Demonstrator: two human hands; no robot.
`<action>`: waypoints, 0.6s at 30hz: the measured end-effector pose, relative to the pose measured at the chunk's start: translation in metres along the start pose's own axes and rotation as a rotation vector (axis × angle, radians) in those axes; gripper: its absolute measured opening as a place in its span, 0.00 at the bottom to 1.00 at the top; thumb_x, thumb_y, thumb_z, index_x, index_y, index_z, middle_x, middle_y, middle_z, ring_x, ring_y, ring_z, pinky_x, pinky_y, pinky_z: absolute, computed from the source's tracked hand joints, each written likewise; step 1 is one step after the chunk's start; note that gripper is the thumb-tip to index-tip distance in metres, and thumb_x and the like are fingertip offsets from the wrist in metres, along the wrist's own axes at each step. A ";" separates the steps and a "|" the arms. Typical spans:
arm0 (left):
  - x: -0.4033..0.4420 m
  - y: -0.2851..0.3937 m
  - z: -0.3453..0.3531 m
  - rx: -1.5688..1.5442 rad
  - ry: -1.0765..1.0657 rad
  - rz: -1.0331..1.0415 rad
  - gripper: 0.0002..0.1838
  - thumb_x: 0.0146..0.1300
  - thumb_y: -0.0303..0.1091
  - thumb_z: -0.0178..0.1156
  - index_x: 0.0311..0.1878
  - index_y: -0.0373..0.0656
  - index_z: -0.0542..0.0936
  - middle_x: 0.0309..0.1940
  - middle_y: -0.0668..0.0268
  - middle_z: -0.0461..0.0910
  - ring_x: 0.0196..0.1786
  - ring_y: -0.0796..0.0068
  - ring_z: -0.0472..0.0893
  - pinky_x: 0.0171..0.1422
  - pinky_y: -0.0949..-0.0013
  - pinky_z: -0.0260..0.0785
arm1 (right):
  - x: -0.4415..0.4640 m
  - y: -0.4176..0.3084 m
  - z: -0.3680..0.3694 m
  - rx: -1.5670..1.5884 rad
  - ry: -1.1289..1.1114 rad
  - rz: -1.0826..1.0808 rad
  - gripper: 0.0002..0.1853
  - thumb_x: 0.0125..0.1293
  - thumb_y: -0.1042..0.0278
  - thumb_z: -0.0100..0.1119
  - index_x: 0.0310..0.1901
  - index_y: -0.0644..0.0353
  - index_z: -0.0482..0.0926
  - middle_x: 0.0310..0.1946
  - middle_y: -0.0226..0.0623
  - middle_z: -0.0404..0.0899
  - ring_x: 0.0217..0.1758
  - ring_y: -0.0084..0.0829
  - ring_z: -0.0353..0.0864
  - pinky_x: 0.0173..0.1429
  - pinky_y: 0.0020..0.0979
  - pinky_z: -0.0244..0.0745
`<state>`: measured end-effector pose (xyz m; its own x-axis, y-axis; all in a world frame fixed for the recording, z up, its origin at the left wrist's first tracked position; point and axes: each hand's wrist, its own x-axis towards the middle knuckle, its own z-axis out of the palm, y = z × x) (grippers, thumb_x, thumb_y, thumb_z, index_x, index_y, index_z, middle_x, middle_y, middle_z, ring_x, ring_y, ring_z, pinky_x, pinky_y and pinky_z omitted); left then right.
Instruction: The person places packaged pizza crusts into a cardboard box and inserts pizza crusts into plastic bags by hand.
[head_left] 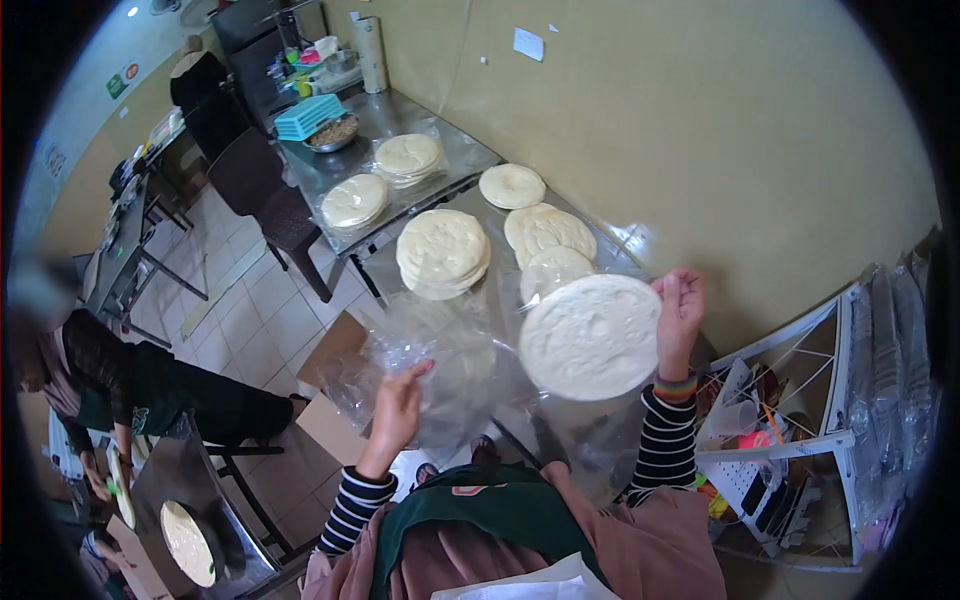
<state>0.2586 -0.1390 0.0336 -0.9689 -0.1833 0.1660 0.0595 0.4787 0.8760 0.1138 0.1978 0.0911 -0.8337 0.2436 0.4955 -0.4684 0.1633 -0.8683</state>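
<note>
A round, pale flatbread (590,338) is held up by its right edge in my right hand (680,310), whose fingers pinch the rim. My left hand (400,400) is closed on a clear plastic bag (440,360) that spreads to the left of the flatbread. Beyond the bag, a stack of flatbreads (443,250) lies on the metal table (385,270). Further right on that table are more flatbreads (550,235) and a separate small stack (512,186) near the wall.
Bagged flatbread stacks (408,155), a metal bowl (332,133) and blue baskets (309,117) stand on the farther table. A cardboard box (335,430) is at left, a white rack (790,450) at right. Another person (170,390) works at the lower left.
</note>
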 end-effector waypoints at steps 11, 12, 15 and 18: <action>-0.002 0.016 -0.060 -0.465 -0.276 -0.128 0.21 0.62 0.42 0.52 0.50 0.34 0.72 0.42 0.63 0.76 0.45 0.76 0.73 0.50 0.72 0.65 | -0.059 -0.057 0.155 0.398 -0.585 0.314 0.07 0.62 0.71 0.52 0.39 0.62 0.68 0.27 0.29 0.71 0.31 0.17 0.71 0.37 0.19 0.68; -0.005 0.014 -0.060 -0.644 -0.153 -0.177 0.21 0.61 0.42 0.53 0.49 0.33 0.72 0.41 0.63 0.76 0.43 0.76 0.74 0.48 0.73 0.66 | -0.059 -0.065 0.162 0.409 -0.577 0.330 0.08 0.62 0.71 0.52 0.40 0.63 0.68 0.28 0.29 0.71 0.30 0.17 0.71 0.36 0.18 0.68; -0.015 -0.001 -0.065 -0.891 0.059 -0.277 0.22 0.61 0.43 0.54 0.48 0.32 0.72 0.41 0.61 0.77 0.42 0.75 0.76 0.47 0.73 0.68 | -0.060 -0.063 0.166 0.350 -0.602 0.330 0.11 0.62 0.70 0.53 0.43 0.63 0.67 0.31 0.30 0.71 0.28 0.16 0.70 0.34 0.17 0.67; -0.021 -0.004 -0.064 -1.077 0.330 -0.255 0.26 0.62 0.46 0.51 0.53 0.33 0.68 0.46 0.58 0.74 0.45 0.71 0.76 0.49 0.69 0.69 | -0.072 -0.040 0.155 0.235 -0.664 0.312 0.12 0.61 0.70 0.54 0.45 0.63 0.67 0.33 0.30 0.71 0.27 0.16 0.69 0.32 0.16 0.66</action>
<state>0.2938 -0.1919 0.0555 -0.8818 -0.4609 -0.1002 0.1988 -0.5558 0.8072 0.1473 0.0257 0.0870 -0.9034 -0.3918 0.1744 -0.1710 -0.0438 -0.9843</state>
